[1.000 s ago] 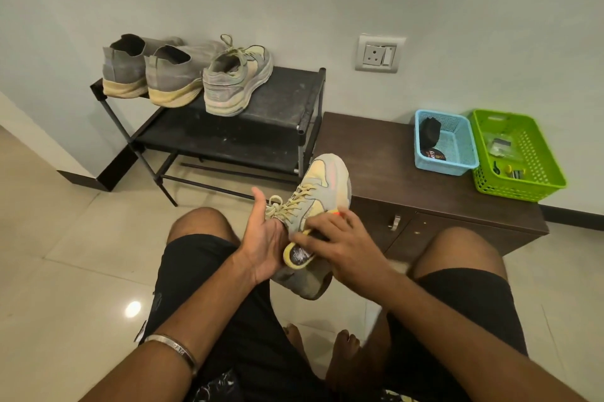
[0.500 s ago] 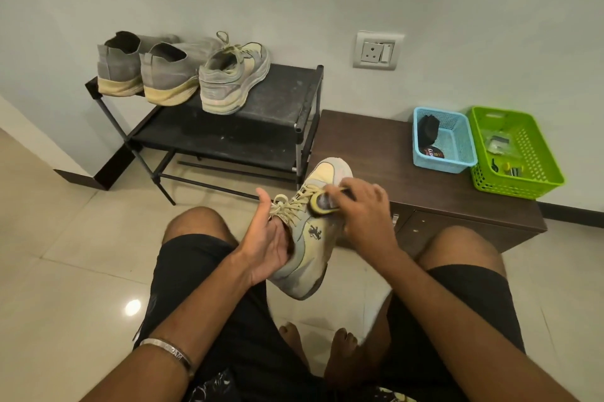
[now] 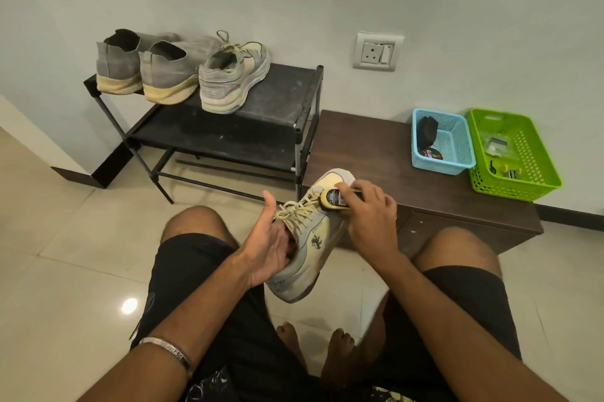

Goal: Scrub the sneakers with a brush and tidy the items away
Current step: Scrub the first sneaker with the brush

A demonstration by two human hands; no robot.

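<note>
Fingers [image 3: 287, 246] of the left hand [image 3: 268, 248] tucked into the collar of the yellow sneaker [image 3: 313, 235], thumb raised, holding it tilted in the air above the floor between the knees. Fingers of the right hand [image 3: 369, 215] curled round the brush [image 3: 336, 199], pressing it on the toe end, over the near edge of the brown tabletop [image 3: 376, 146].

Further back: matching sneaker [image 3: 232, 81] and a grey pair [image 3: 143, 71] along the left end of the black rack [image 3: 281, 97]; blue basket [image 3: 441, 143] and green basket [image 3: 513, 153] at the tabletop's right end.

Likely trouble: shoe twisting or slipping off the left fingers under a hard stroke, given the one-sided hold; brush skidding off the rounded toe; laces snagging bristles.
</note>
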